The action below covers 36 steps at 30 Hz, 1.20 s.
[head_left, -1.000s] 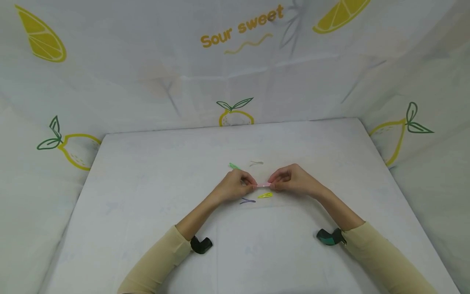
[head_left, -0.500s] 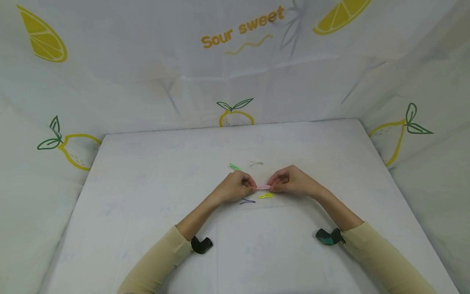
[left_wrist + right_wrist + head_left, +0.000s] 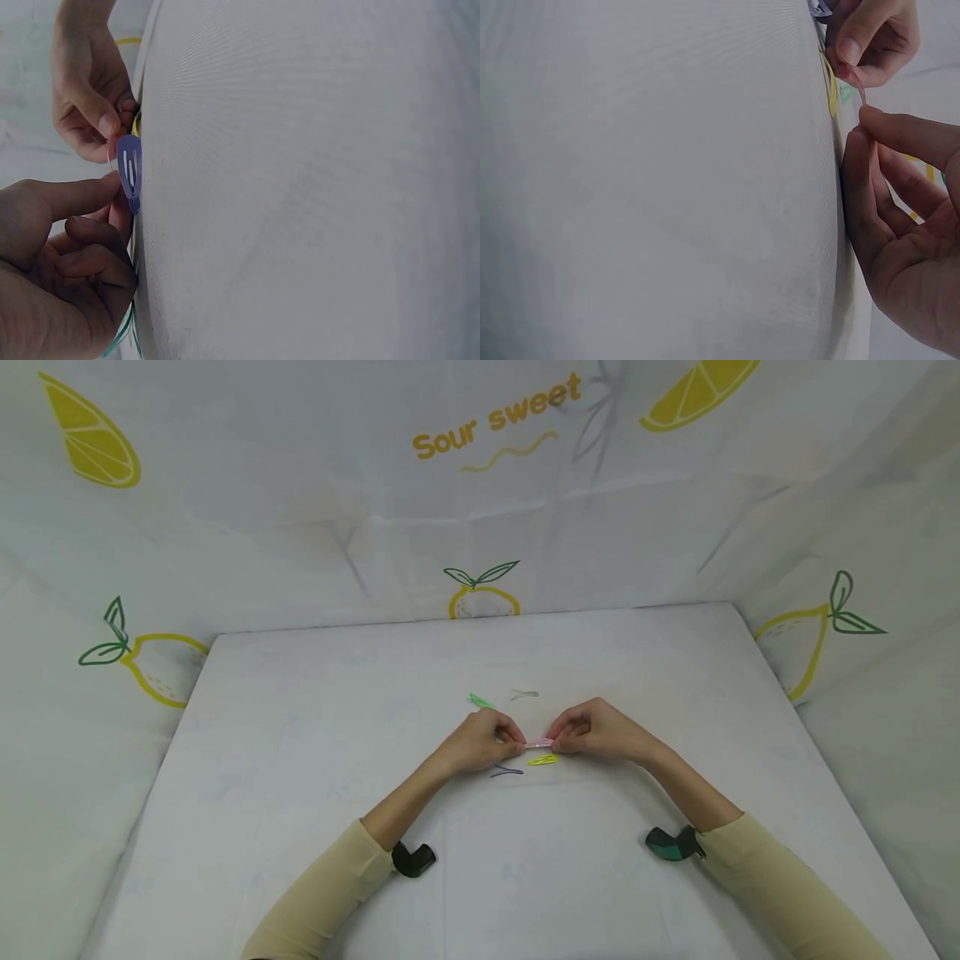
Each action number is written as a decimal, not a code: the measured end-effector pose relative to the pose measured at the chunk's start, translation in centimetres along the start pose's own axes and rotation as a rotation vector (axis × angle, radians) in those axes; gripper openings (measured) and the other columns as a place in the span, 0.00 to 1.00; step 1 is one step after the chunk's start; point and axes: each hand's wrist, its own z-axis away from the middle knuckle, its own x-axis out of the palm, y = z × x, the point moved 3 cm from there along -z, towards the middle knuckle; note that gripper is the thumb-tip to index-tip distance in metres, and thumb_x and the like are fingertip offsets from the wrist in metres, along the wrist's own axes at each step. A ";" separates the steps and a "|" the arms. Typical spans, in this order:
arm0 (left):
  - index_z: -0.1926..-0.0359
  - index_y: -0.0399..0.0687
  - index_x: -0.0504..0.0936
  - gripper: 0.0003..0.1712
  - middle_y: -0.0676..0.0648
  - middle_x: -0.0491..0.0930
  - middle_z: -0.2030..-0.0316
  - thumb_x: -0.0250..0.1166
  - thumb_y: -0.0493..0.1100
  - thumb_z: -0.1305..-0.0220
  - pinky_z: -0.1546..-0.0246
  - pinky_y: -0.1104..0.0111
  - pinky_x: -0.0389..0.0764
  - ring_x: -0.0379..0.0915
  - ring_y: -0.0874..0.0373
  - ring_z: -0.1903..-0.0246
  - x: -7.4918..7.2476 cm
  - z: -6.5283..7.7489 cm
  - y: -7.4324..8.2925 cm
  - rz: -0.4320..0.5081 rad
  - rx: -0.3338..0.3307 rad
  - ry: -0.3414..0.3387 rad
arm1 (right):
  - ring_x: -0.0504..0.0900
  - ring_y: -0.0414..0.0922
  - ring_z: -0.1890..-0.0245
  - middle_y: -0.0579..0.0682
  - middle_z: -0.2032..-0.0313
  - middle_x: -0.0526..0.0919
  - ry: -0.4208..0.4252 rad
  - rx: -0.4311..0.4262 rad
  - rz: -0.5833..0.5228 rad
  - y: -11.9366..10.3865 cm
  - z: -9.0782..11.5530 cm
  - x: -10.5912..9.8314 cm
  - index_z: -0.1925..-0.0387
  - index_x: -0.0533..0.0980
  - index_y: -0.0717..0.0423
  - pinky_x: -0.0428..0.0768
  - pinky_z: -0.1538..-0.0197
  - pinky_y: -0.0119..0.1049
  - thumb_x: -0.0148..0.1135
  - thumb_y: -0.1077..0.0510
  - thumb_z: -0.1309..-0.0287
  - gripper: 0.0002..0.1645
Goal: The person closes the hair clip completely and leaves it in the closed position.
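Between both hands, close over the white table, is a pink snap hair clip (image 3: 538, 743). My left hand (image 3: 480, 741) pinches one end of it between thumb and fingertips. At the other end the thumb and fingers of my right hand (image 3: 600, 728) pinch it too. Seen from the right wrist, the pink clip (image 3: 859, 86) looks thin and slightly bowed, its ends hidden by fingertips. Just in front of the hands lie a purple hair clip (image 3: 507, 771), its two arms spread apart, and a yellow hair clip (image 3: 543, 760).
Behind the hands lie a green hair clip (image 3: 480, 701), partly covered by the left hand, and a pale clip (image 3: 525, 694) with spread arms. The white table (image 3: 300, 735) meets lemon-printed cloth walls at its back and sides. Black devices hang at both wrists.
Over the last second both hands have lowered very slightly with the pink hair clip and kept their pinch on it. The other clips lie where they were.
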 end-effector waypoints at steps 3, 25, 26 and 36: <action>0.58 0.41 0.91 0.05 0.48 0.88 0.67 0.72 0.38 0.29 0.66 0.75 0.70 0.72 0.65 0.71 0.0 0.0 0.0 -0.005 0.000 0.001 | 0.84 0.39 0.66 0.56 0.64 0.92 0.003 0.002 0.002 -0.1 0.1 0.0 0.55 0.88 0.63 0.81 0.59 0.27 0.76 0.61 0.35 0.10; 0.59 0.41 0.92 0.05 0.48 0.89 0.69 0.73 0.39 0.29 0.66 0.75 0.71 0.73 0.65 0.72 0.1 0.0 0.0 0.013 0.000 -0.005 | 0.88 0.39 0.64 0.59 0.61 0.93 0.006 -0.018 -0.014 -0.1 0.3 0.0 0.54 0.88 0.65 0.83 0.57 0.27 0.74 0.64 0.35 0.10; 0.59 0.41 0.92 0.05 0.48 0.89 0.69 0.73 0.39 0.29 0.66 0.75 0.71 0.73 0.65 0.72 0.1 0.0 0.0 0.013 0.002 -0.005 | 0.88 0.39 0.64 0.59 0.61 0.93 0.005 -0.022 -0.015 -0.1 0.3 0.0 0.54 0.88 0.65 0.83 0.57 0.27 0.74 0.64 0.35 0.10; 0.57 0.42 0.92 0.05 0.48 0.89 0.67 0.71 0.40 0.28 0.65 0.74 0.71 0.73 0.65 0.70 0.1 0.0 0.0 -0.001 0.003 -0.002 | 0.87 0.37 0.65 0.58 0.62 0.93 0.012 -0.027 -0.006 -0.2 0.2 0.0 0.54 0.88 0.66 0.83 0.58 0.27 0.74 0.64 0.34 0.10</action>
